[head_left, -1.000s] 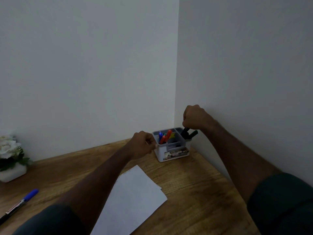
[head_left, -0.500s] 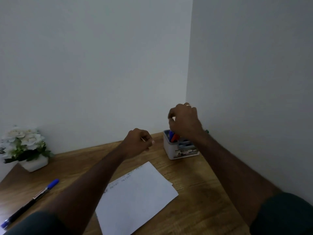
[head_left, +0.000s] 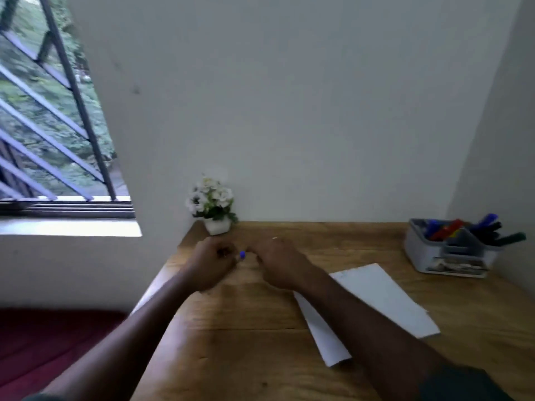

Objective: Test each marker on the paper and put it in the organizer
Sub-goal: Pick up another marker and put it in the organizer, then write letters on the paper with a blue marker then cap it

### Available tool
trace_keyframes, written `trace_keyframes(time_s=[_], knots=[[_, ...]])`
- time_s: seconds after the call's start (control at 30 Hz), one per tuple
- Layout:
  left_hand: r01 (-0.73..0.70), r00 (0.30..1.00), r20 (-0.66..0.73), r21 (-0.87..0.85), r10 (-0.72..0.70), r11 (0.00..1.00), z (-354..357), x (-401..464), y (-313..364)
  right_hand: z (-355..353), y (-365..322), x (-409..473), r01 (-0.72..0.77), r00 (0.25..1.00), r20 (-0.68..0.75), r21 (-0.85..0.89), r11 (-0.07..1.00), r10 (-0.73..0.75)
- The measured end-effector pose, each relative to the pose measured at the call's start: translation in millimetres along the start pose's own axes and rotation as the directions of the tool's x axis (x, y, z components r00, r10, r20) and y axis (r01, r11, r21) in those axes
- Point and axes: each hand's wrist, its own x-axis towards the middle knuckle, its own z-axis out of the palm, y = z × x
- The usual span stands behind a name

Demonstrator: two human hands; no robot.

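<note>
A blue-capped marker (head_left: pixel 242 254) shows only its cap tip between my two hands at the desk's far left. My left hand (head_left: pixel 212 263) is curled over the marker's body, which is hidden beneath it. My right hand (head_left: pixel 279 266) has its curled fingertips right at the cap; motion blur hides whether they pinch it. The white paper (head_left: pixel 382 296) lies to the right, partly under my right forearm. The grey organizer (head_left: pixel 419 253) stands in the far right corner with several red, blue and black markers in it.
A small white pot of white flowers (head_left: pixel 215 208) sits against the back wall just beyond my hands. The wooden desk's left edge (head_left: pixel 157 282) runs close by my left hand, with a dark red floor below. A barred window (head_left: pixel 58 125) is at the left.
The view has swung left from the organizer. Both hands have left the organizer and moved to the blue marker, which was lying alone at the desk's left side.
</note>
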Motion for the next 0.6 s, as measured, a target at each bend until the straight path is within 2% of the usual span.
trace_keyframes(time_s=[0.07,0.17,0.23,0.37,0.43,0.5,0.6], knots=[[0.069,0.997,-0.031,-0.047,-0.071,0.996,-13,-12,-28,13,-20,13,0.019,0.992,0.125,-0.013,1.000,-0.017],[0.134,0.987,-0.076,-0.089,-0.141,0.987,-23,-22,-55,33,-40,29,0.083,0.983,0.171,-0.094,0.992,-0.066],[0.179,0.976,-0.101,-0.134,-0.194,0.975,-25,-27,-61,41,-46,35,0.112,0.986,0.137,-0.152,0.982,-0.092],[0.211,0.964,-0.108,-0.255,-0.245,0.944,-22,-29,-64,41,-47,34,0.104,0.993,-0.042,-0.184,0.977,-0.113],[0.189,0.961,-0.123,-0.368,-0.249,0.910,-19,-28,-59,38,-37,29,0.058,0.992,-0.108,-0.089,0.994,-0.067],[0.139,0.958,-0.150,-0.500,-0.244,0.855,-13,-26,-49,29,-24,20,0.011,0.981,-0.193,0.138,0.990,0.015],[0.108,0.976,-0.082,-0.619,-0.201,0.778,2,-18,-22,12,-1,5,0.014,0.947,-0.280,0.521,0.853,0.155]])
